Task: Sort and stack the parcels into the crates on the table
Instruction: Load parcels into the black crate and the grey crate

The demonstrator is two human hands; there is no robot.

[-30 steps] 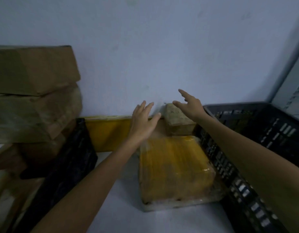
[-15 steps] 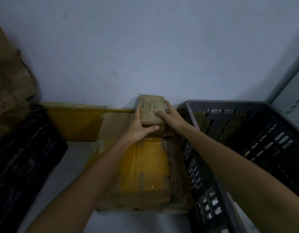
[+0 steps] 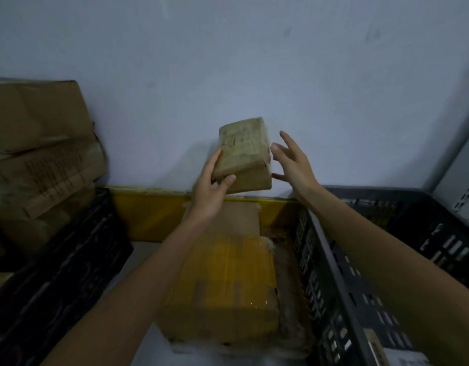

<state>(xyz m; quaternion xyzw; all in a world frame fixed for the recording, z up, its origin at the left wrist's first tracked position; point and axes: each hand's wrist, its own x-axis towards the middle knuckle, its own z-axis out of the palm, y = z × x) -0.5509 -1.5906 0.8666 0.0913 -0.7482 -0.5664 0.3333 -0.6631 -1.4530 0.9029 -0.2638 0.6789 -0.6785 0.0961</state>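
So the small parcel is up in the air in front of the wall, tilted, with its scribbled face turned toward the camera. The left hand has it by the lower left corner: thumb pressed on the front face, fingers running up the left edge. The right hand is just beside the parcel's right side, palm toward it and fingers spread and straight, gripping nothing. One fingertip is super close to the parcel's edge, and I honestly can't tell if it touches.

Below the hands, the big yellow parcel lies flat on the table, snug against the grey crate on the right. A black crate sits on the left with brown boxes piled behind it.

Compared with half a second ago: back then both hands were wrapped around the small parcel, down low at the far end of the yellow one. Now it's lifted well clear of that, only the left hand holds it, and the right has let go. The view also swung left, so the brown boxes show properly again.
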